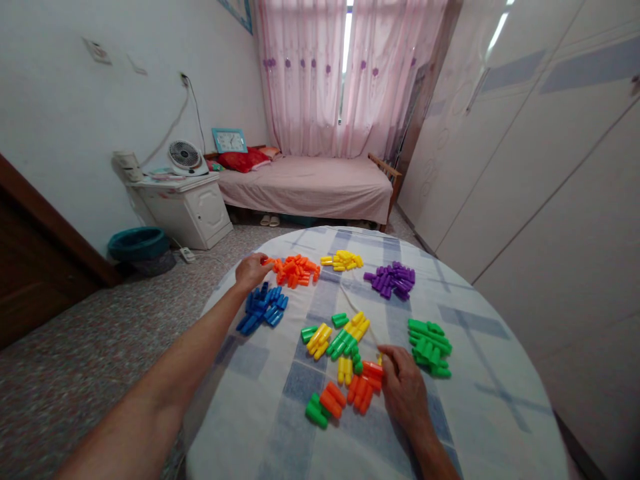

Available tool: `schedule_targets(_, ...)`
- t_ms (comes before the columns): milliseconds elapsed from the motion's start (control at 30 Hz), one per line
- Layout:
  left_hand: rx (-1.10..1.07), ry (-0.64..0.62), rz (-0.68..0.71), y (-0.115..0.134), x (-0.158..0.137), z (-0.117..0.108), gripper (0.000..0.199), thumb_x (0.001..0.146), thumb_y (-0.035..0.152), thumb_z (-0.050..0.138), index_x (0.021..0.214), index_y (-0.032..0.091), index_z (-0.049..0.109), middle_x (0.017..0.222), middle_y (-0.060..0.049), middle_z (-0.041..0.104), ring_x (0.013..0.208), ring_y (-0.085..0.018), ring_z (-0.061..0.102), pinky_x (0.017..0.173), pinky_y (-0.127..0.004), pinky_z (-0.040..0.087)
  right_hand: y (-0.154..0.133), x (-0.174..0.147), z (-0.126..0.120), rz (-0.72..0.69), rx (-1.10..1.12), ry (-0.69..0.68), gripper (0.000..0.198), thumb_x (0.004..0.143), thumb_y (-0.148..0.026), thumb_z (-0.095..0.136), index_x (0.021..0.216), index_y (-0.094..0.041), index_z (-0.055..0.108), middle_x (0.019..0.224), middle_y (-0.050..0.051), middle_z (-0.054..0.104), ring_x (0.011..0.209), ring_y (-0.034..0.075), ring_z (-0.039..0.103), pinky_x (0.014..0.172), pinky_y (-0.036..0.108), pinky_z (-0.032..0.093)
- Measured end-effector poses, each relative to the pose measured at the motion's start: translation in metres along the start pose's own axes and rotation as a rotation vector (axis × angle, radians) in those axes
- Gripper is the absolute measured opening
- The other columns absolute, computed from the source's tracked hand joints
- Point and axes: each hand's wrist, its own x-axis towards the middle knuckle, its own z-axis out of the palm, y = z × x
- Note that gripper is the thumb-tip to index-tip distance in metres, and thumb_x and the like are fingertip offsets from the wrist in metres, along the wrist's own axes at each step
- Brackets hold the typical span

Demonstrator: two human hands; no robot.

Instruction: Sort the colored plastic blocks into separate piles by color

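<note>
At the far left of the table, my left hand [253,271] reaches to the edge of a heap of orange plastic building blocks [299,271], its fingers closed on an orange block [269,263]. My right hand [404,379] is closed at the right end of a joined orange block piece [365,387]; a bit of yellow shows by the fingertips. Just beyond lies a yellow and green joined piece [349,335], with a yellow cluster [319,341] and loose green blocks beside it. Nearer me is an orange and green piece [327,403].
Heaps of blue [263,308], yellow [343,260], purple [393,279] and green blocks [430,348] ring the middle of the round table, which has a checked cloth [480,400]. Beyond are a bed [310,183], a white cabinet [193,210] with a fan, and a bin [143,250].
</note>
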Motion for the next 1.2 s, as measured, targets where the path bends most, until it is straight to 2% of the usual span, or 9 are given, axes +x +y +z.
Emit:
schedule_targets(233,0.014,-0.108,-0.055,-0.001,0.018,0.027,0.029,0.075,0.030,0.061,0.097,0.012,0.068,0.085,-0.010,0.072,0.077,-0.022,0.065,0.063,-0.027,0.045,-0.002,0.000,0.000,-0.008,-0.003,0.013,0.024,0.088,-0.030,0.042,0.093,-0.019,0.063,0.096,0.008,0.064,0.092,0.022,0.057,0.084,0.036,0.043)
schedule_targets(367,0.029,-0.069,0.056,0.014,-0.003,0.020,0.033,0.077,0.026,0.058,0.107,0.013,0.065,0.106,-0.013,0.068,0.098,-0.025,0.062,0.078,-0.031,0.047,-0.006,0.000,-0.001,-0.012,-0.017,0.020,0.024,0.087,-0.028,0.042,0.093,-0.019,0.063,0.095,0.007,0.064,0.092,0.021,0.057,0.085,0.036,0.042)
schedule_targets(467,-0.044,-0.048,0.261,0.033,-0.049,0.008,0.032,0.084,0.026,0.051,0.113,0.018,0.061,0.118,-0.008,0.063,0.106,-0.020,0.057,0.090,-0.029,0.045,-0.008,0.000,-0.001,-0.013,-0.022,0.028,0.025,0.087,-0.028,0.041,0.093,-0.018,0.063,0.095,0.008,0.064,0.092,0.022,0.057,0.086,0.036,0.041)
schedule_targets(500,-0.139,-0.064,0.415,0.039,-0.071,0.004,0.029,0.085,0.027,0.050,0.110,0.018,0.061,0.112,-0.007,0.064,0.100,-0.018,0.059,0.089,-0.030,0.046,-0.009,0.000,-0.001,-0.015,-0.022,0.030,0.025,0.087,-0.027,0.041,0.094,-0.017,0.063,0.095,0.008,0.064,0.092,0.021,0.057,0.086,0.036,0.041)
schedule_targets(567,-0.308,-0.195,0.662,0.047,-0.121,-0.004,0.027,0.088,0.031,0.048,0.108,0.018,0.060,0.105,-0.006,0.064,0.089,-0.015,0.061,0.083,-0.028,0.049,-0.009,0.000,-0.001,-0.021,-0.022,0.036,0.026,0.087,-0.027,0.040,0.094,-0.017,0.063,0.094,0.008,0.064,0.091,0.021,0.057,0.086,0.036,0.041)
schedule_targets(667,-0.333,-0.399,0.815,0.053,-0.190,-0.012,0.031,0.086,0.040,0.055,0.110,0.021,0.061,0.107,-0.006,0.063,0.096,-0.017,0.060,0.084,-0.028,0.048,-0.010,0.000,-0.001,-0.028,-0.027,0.047,0.026,0.086,-0.027,0.041,0.092,-0.017,0.064,0.092,0.008,0.065,0.089,0.021,0.057,0.084,0.036,0.042)
schedule_targets(833,-0.161,-0.387,0.771,0.057,-0.246,0.005,0.063,0.069,0.053,0.069,0.120,0.019,0.054,0.116,-0.011,0.060,0.106,-0.027,0.055,0.091,-0.040,0.046,-0.010,0.001,-0.001,-0.034,-0.030,0.058,0.026,0.085,-0.027,0.041,0.092,-0.017,0.065,0.092,0.008,0.065,0.090,0.021,0.057,0.084,0.036,0.042)
schedule_targets(1033,-0.082,-0.381,0.710,0.068,-0.256,0.028,0.025,0.077,0.030,0.061,0.100,0.021,0.062,0.098,-0.006,0.062,0.094,-0.023,0.057,0.082,-0.036,0.047,-0.009,0.001,-0.001,-0.041,-0.011,0.043,0.027,0.086,-0.028,0.040,0.092,-0.017,0.064,0.092,0.008,0.065,0.090,0.021,0.058,0.085,0.036,0.043)
schedule_targets(1200,-0.280,-0.338,0.647,0.070,-0.237,0.010,0.024,0.075,0.026,0.061,0.099,0.023,0.063,0.095,-0.003,0.063,0.090,-0.018,0.059,0.080,-0.029,0.047,-0.007,0.001,-0.002,-0.027,-0.008,0.015,0.026,0.087,-0.029,0.041,0.093,-0.017,0.063,0.095,0.008,0.065,0.091,0.021,0.058,0.086,0.036,0.042)
